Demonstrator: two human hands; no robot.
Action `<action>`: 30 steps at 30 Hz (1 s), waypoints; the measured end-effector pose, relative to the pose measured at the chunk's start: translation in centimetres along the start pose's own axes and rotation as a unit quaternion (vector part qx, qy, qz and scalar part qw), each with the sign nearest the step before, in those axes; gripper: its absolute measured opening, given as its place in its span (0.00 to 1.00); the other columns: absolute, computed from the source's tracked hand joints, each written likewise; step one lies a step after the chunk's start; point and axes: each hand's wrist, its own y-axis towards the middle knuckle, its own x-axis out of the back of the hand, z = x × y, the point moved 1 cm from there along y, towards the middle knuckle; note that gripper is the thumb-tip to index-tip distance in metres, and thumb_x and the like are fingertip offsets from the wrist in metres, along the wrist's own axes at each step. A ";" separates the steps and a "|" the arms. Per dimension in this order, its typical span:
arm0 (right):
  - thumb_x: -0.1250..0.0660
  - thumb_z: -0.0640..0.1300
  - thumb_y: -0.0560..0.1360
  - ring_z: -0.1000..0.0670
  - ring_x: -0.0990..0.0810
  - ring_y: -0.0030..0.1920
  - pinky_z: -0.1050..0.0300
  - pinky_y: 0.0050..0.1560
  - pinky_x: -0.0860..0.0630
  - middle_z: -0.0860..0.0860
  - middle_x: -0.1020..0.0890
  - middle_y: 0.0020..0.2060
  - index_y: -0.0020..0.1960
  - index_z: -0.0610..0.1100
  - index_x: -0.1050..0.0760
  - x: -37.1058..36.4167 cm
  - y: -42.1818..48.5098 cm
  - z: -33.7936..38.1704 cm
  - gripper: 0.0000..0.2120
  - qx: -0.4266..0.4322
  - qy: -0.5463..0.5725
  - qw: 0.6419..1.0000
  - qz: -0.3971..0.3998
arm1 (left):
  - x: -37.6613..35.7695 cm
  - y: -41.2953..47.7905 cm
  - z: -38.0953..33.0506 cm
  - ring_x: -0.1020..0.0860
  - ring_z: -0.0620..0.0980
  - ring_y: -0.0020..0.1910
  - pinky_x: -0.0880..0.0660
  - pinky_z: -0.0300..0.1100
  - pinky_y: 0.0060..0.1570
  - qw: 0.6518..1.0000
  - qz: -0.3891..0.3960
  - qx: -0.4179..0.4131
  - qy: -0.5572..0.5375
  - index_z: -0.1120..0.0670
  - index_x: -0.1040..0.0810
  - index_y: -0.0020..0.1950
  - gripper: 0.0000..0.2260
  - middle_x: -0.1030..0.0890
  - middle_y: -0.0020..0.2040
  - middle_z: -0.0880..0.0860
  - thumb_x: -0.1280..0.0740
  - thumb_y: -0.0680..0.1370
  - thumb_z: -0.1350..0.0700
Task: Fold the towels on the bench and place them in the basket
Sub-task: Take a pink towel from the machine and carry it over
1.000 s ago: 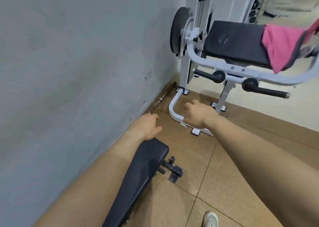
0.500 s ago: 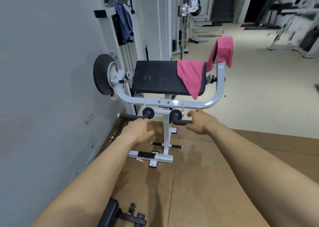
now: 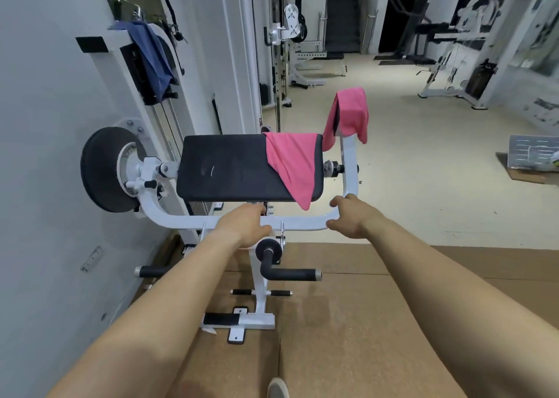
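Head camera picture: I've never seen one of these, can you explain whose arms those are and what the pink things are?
This is one picture from a wide-angle camera worn on a person's head, looking forward and down, so the two bare arms are the wearer's own. The left hand and right hand reach toward a gym machine with a white frame; both have loosely curled fingers and hold nothing. The machine's black pad is the bench. One pink towel lies over its right end, hanging off the front edge. A second pink towel is draped over the upright post beside it. A blue cloth hangs on the machine by the wall. No basket is plainly visible.
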 end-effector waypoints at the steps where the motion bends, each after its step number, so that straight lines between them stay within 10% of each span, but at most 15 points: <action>1: 0.36 0.52 0.78 0.42 0.25 0.65 0.44 0.63 0.26 0.46 0.34 0.71 0.76 0.49 0.37 0.5 1.8 -0.1 0.29 -0.003 0.002 1.000 -0.002 | 0.1 2.0 0.1 0.25 0.54 0.63 0.26 0.52 0.60 1.000 -0.001 -0.004 -0.001 0.50 0.31 0.72 0.24 0.27 0.69 0.51 0.36 0.78 0.46; 21: 0.34 0.53 0.77 0.41 0.27 0.65 0.44 0.62 0.25 0.42 0.34 0.70 0.76 0.46 0.37 5.2 40.1 -0.3 0.31 0.023 0.005 1.000 0.018 | 1.1 39.8 3.5 0.28 0.58 0.63 0.26 0.55 0.58 0.998 0.033 0.012 -0.050 0.54 0.37 0.75 0.27 0.34 0.69 0.57 0.36 0.78 0.47; 30: 0.38 0.51 0.77 0.40 0.34 0.70 0.40 0.66 0.31 0.45 0.33 0.72 0.74 0.47 0.34 5.1 55.6 -1.3 0.27 0.060 -0.016 0.997 -0.048 | 0.0 53.4 3.7 0.31 0.62 0.65 0.30 0.53 0.57 0.964 -0.060 0.206 -0.160 0.58 0.43 0.76 0.30 0.36 0.70 0.59 0.36 0.78 0.51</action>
